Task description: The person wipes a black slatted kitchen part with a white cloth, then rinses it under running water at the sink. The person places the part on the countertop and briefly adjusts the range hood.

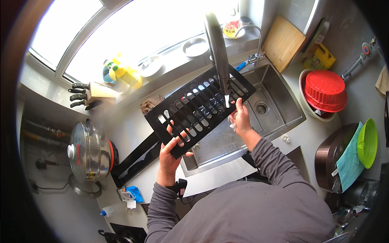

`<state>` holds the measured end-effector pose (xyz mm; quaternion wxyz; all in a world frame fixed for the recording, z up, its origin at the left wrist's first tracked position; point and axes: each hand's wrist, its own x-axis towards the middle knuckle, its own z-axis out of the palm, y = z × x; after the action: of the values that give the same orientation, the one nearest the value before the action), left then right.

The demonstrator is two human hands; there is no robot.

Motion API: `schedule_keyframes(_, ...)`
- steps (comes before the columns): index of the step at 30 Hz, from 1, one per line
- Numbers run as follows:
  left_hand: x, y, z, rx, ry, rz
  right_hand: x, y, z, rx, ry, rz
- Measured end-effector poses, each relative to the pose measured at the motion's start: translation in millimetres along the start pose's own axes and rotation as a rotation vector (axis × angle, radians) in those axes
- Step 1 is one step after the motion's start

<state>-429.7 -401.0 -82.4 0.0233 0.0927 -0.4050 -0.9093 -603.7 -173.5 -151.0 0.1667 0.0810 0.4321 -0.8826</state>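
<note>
A black slotted metal panel [190,141] is tilted over the stainless-steel sink [212,145]. My left hand [171,155] grips its near left corner, with fingertips showing through and past the slots. At the lower right edge of the panel is my right hand [242,119], fingers curled around a small whitish, crumpled wad [232,121] whose material is unclear. The tall kitchen faucet [220,51] rises above the panel, and a white stream or tip at its outlet meets the slots. Under the panel, part of the basin is hidden; its floor looks wet.
A long black panel [136,159] lies left of the sink, near a steel pot [88,152] and a wipes packet [132,194]. A knife block [98,94] stands by the window. Right of the sink are a red tub [325,91], a cutting board [283,44] and a crumpled white scrap [285,138].
</note>
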Motion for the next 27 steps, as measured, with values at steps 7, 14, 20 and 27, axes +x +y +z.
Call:
schedule_keyframes(7,1.6,-3.6,-9.4,-0.023,-0.031,-0.012,-28.8,-21.7,-7.4,-0.218,-0.128,0.024)
schedule_keyframes(14,3.0,-4.3,-10.8,0.001,-0.008,-0.024,-20.0,-34.8,-14.8,-0.344,-0.126,0.085)
schedule_keyframes(20,-1.0,-3.1,-7.0,-0.068,0.015,-0.029,-15.6,-33.6,-29.6,-0.213,0.007,0.048)
schedule_keyframes(27,-2.9,-8.7,-4.6,-0.073,0.025,-0.028,-29.7,-34.2,-33.6,0.078,0.046,0.076)
